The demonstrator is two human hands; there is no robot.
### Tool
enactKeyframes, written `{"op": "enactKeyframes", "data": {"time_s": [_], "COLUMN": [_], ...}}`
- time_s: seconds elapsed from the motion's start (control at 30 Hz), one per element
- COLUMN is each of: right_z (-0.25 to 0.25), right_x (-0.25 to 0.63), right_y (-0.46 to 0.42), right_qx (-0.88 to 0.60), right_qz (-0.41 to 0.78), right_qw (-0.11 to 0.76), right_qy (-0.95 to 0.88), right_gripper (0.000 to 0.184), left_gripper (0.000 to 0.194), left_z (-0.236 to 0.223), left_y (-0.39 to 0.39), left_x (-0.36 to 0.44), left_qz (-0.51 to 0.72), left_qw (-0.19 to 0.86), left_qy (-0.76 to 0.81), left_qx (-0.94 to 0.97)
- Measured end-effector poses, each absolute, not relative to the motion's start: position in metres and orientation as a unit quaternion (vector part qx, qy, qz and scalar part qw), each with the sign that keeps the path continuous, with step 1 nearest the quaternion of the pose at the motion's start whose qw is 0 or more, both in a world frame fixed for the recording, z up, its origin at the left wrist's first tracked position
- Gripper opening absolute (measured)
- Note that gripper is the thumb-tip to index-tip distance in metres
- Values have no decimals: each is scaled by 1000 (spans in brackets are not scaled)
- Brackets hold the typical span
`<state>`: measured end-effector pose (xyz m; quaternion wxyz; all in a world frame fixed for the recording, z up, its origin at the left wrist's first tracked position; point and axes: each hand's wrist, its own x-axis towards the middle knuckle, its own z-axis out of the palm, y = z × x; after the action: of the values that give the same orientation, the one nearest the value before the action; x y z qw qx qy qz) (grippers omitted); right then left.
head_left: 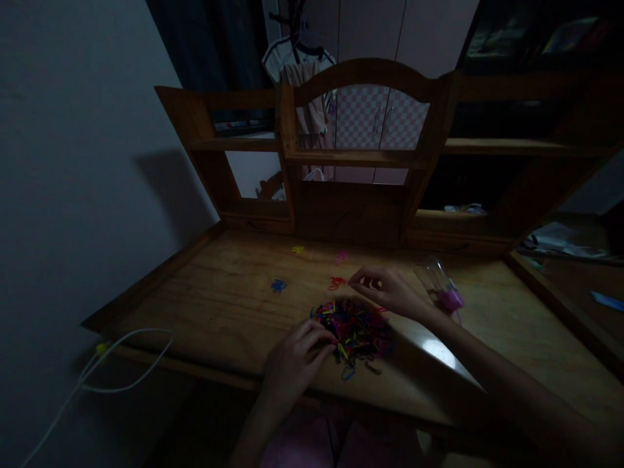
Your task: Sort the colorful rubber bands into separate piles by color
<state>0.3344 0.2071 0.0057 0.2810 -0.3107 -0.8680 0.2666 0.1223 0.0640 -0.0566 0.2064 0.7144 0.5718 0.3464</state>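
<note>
A heap of small multicoloured rubber bands (pixel 358 331) lies on the wooden desk near its front edge. At the heap's left side is my left hand (pixel 305 348), thumb and fingers bent close together at the bands; what is between them is too small to make out. My right hand (pixel 380 286) hovers beyond the heap, fingertips pinched beside a little red pile (pixel 336 283). Whether a band sits in that pinch cannot be seen. Farther off lie a pink pile (pixel 341 257), a yellow pile (pixel 298 249) and a blue pile (pixel 279 285).
A clear plastic container with a purple lid (pixel 452 299) lies on its side right of my right hand. Wooden shelving (pixel 351 159) rises along the desk's back. A white cable (pixel 127 331) loops over the front left edge. The room is dim.
</note>
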Motion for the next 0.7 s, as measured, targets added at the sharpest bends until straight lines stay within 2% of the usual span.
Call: {"op": "enactKeyframes", "data": {"time_s": [0.2, 0.5, 0.7], "right_z": [-22, -24, -31], "right_x": [352, 355, 355], "right_y": [196, 194, 195], "right_qx": [-312, -282, -274], "right_qz": [313, 293, 319], "right_qw": [266, 220, 229], "right_qy": [-856, -887, -878], "right_gripper": [18, 13, 9], "left_gripper": [10, 7, 5], "left_z": [-61, -58, -57], "left_y": [65, 63, 62], "left_x": [123, 124, 125], "left_qz": [346, 357, 358], "left_qw": [174, 173, 178], "left_qy": [588, 595, 601], "left_qx": [710, 699, 692]}}
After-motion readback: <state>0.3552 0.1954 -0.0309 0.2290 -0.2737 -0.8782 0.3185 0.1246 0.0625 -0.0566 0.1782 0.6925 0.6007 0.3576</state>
